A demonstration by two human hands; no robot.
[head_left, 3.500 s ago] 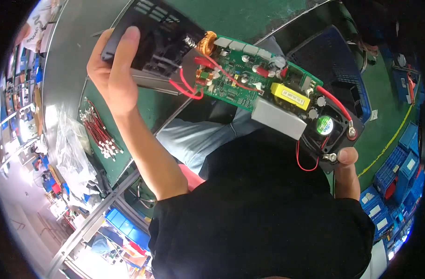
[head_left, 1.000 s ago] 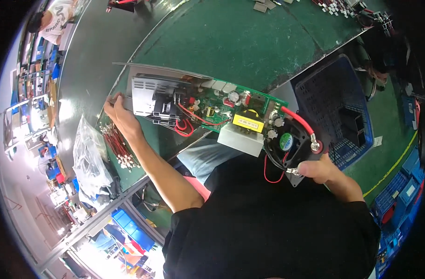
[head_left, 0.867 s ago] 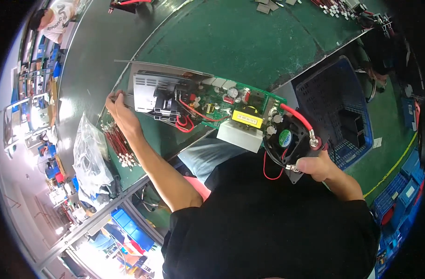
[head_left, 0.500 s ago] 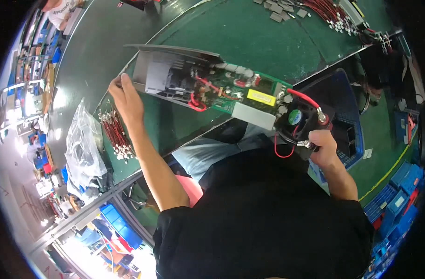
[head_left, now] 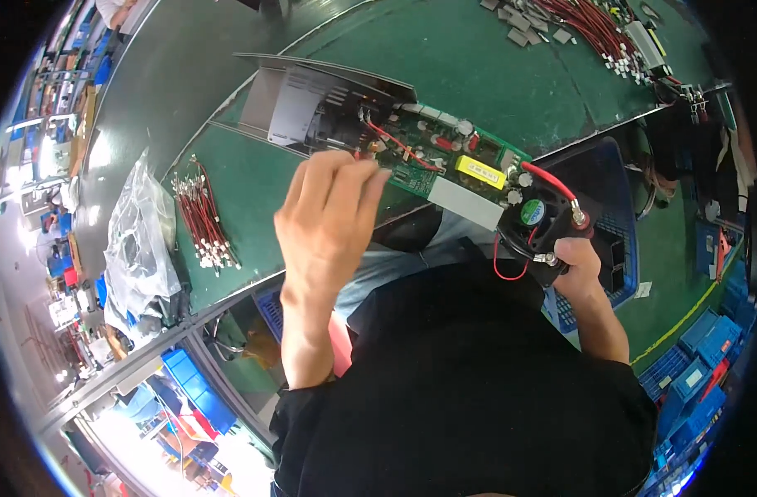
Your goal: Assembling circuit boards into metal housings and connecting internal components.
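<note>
A green circuit board (head_left: 412, 174) with a yellow-wrapped transformer (head_left: 480, 172) and red wires lies partly inside an open grey metal housing (head_left: 258, 103), tilted across the bench edge. At its near right end is a black end panel with a fan (head_left: 533, 213) and a thick red cable (head_left: 552, 180). My right hand (head_left: 579, 269) is closed on this end panel, thumb beside a metal terminal. My left hand (head_left: 329, 215) is over the board's near edge by the housing, fingers bent together next to the red wires; its fingertips are partly hidden.
Red wire bundles with white connectors lie on the green bench, one at left (head_left: 198, 211), another at far right (head_left: 590, 29). A clear plastic bag (head_left: 138, 240) sits at the left. Grey pads (head_left: 523, 25) are scattered at the back. A blue crate (head_left: 619, 166) stands below the bench edge at right.
My left hand has left the housing's left end and moved right to the board's near edge, its fingers curling. My right hand keeps its hold on the end panel.
</note>
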